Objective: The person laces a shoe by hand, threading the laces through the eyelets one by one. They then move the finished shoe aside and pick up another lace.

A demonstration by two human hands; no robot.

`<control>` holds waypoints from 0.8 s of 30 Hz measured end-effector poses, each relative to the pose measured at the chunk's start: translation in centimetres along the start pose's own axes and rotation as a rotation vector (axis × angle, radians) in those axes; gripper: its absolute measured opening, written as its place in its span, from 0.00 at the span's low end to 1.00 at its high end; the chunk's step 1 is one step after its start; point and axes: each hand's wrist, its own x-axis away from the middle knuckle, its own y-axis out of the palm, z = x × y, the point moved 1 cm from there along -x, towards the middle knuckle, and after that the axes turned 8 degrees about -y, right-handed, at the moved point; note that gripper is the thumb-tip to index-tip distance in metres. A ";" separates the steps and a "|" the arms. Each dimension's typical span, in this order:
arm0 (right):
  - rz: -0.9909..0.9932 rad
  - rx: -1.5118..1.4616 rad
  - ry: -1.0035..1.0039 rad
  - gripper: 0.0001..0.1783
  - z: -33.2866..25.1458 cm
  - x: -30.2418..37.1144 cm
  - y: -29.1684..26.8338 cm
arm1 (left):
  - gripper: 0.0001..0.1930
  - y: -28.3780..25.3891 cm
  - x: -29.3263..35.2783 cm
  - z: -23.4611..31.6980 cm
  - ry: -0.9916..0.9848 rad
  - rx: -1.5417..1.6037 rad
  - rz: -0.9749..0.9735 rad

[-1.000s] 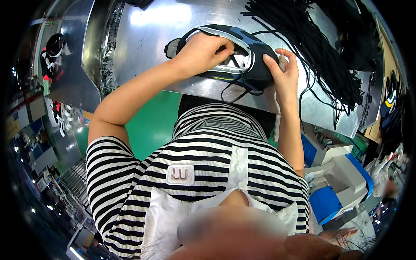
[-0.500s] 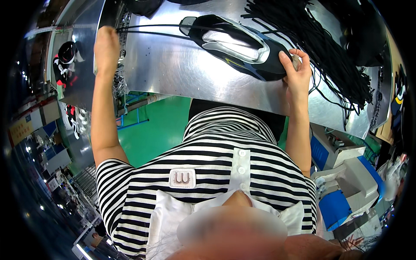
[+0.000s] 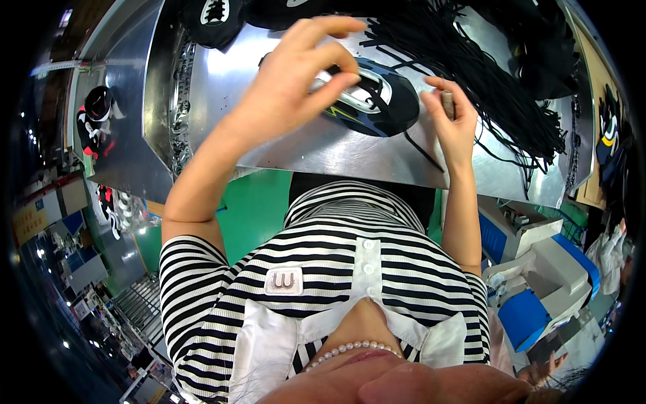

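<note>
A black and dark-blue shoe [image 3: 387,121] with a pale lining lies on the metal table, its toe to the right. My left hand [image 3: 289,81] is over the shoe's heel end and hides much of it. Its fingers are apart, and I see nothing held in them. A black shoelace [image 3: 371,94] lies loose across the shoe's opening, close to my left thumb, and one lace end trails toward the table's near edge. Right of the toe, apart from it, my right hand [image 3: 455,124] is open, with a beige wrap [image 3: 447,104] on one finger.
A thick bundle of black laces [image 3: 484,87] spreads over the right of the metal table [image 3: 289,158]. More black shoes [image 3: 212,20] stand at its far left edge. Beyond the table are a grey and blue machine [image 3: 538,289] at right and shoes [image 3: 97,108] at left.
My left hand has come in from the far left, letting go of the stretched lace, which now lies slack on the shoe. My right hand has let go of the toe.
</note>
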 end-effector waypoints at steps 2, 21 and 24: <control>-0.149 -0.301 -0.051 0.12 -3.1 0.4 1.9 | 0.04 2.3 0.0 0.9 -0.048 0.064 -0.036; -0.036 -0.255 0.264 0.20 -0.7 0.2 6.0 | 0.23 8.6 2.8 -4.3 -1.141 1.050 -0.485; -0.034 -0.208 0.162 0.20 0.1 0.8 6.3 | 0.16 8.2 2.7 -2.7 -1.025 0.889 -0.348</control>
